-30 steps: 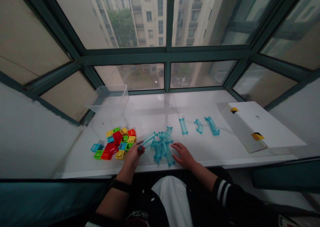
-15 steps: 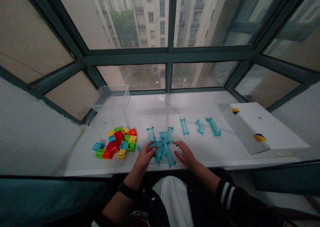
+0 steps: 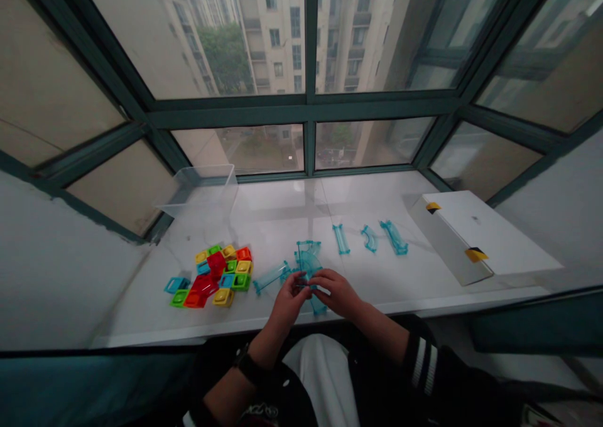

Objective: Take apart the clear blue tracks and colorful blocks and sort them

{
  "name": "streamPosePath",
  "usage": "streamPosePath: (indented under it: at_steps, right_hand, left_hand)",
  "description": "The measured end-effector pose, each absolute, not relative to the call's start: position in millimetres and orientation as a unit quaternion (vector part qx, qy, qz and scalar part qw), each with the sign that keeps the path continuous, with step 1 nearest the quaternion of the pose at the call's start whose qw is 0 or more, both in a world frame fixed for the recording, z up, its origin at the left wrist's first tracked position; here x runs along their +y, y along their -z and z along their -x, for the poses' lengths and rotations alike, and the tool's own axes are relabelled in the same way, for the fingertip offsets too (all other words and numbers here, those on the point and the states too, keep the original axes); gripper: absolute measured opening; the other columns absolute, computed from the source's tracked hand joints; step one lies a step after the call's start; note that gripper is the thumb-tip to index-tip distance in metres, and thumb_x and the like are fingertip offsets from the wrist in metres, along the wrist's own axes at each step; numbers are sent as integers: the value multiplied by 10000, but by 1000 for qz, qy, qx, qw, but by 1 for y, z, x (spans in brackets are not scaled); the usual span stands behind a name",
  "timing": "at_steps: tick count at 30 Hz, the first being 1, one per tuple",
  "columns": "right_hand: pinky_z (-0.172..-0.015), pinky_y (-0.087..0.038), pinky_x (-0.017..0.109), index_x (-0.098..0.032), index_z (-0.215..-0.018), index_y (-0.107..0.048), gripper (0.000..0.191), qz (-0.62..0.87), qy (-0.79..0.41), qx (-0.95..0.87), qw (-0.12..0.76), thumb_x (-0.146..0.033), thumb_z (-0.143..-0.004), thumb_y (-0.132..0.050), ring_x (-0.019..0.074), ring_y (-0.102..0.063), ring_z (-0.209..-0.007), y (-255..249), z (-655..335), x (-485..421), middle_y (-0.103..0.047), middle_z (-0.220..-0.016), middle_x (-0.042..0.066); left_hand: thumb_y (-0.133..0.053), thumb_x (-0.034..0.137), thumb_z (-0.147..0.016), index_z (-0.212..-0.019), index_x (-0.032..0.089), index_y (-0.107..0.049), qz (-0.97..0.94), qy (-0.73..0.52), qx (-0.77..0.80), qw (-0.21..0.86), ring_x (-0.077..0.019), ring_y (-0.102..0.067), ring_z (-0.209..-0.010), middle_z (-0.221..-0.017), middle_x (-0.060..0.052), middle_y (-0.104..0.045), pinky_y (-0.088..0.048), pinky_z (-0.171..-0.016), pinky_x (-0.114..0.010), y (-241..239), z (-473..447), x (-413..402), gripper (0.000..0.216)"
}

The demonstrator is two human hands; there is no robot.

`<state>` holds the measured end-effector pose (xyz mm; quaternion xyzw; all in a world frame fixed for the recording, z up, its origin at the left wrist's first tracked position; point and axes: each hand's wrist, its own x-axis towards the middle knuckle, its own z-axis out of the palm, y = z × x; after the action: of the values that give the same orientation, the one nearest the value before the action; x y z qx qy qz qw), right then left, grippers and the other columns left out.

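My left hand [image 3: 291, 298] and my right hand [image 3: 335, 291] meet over a heap of clear blue track pieces [image 3: 308, 259] near the front edge of the white sill [image 3: 282, 220]. Both hands pinch the same curved blue track piece [image 3: 309, 265] and hold it tilted up. A straight blue track piece [image 3: 272, 277] lies flat just left of my left hand. Further left sits a cluster of red, yellow, green and blue square blocks [image 3: 214, 275].
Three more blue track pieces [image 3: 369, 238] lie in a row to the right. A white box [image 3: 475, 232] with yellow corner tabs stands at the right end. A clear plastic tub [image 3: 205, 188] sits at the back left by the window frame.
My left hand let the straight track piece down on the sill and moved right. Both hands have come together and lifted a curved piece from the heap.
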<state>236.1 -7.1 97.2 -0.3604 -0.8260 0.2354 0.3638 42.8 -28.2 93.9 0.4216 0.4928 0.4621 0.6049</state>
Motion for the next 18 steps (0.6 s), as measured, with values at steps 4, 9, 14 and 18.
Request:
streamPosePath:
  at_steps: [4, 9, 14, 18]
  right_hand:
    - [-955, -581, 415, -284, -1181, -747, 222, 390, -228, -813, 367, -264, -1010, -607, 239, -682, -1054, -96, -247, -4, -718, -1111, 88]
    - [-940, -583, 415, -285, -1161, -751, 234, 417, -223, -804, 359, -225, -1013, -579, 240, -683, -1033, -96, -256, 0, -716, -1074, 81]
    - [-906, -590, 400, -272, -1184, -733, 255, 448, -243, -779, 365, -199, -1002, -570, 235, -688, -999, -89, -263, 1, -705, -1068, 77]
    - [-888, -596, 395, -268, -1173, -735, 259, 477, -239, -757, 378, -202, -991, -562, 226, -690, -948, -84, -273, 6, -704, -1066, 73]
  left_hand:
    - [-791, 463, -793, -1233, 204, -650, -436, -453, 512, 586, -192, -720, -868, -1091, -77, -710, -602, -869, -392, -93, -44, -28, 530]
    - [-762, 448, -814, -1145, 196, -720, -449, -445, 520, 574, -210, -714, -889, -1140, -110, -730, -608, -835, -396, -86, -49, -26, 418]
    - [-742, 428, -839, -1234, 222, -738, -488, -431, 494, 577, -227, -702, -969, -1281, -135, -702, -607, -816, -388, -85, -54, -29, 446]
    - [-742, 432, -856, -1290, 250, -716, -507, -419, 472, 588, -232, -708, -983, -1332, -131, -695, -598, -833, -387, -95, -53, -30, 471]
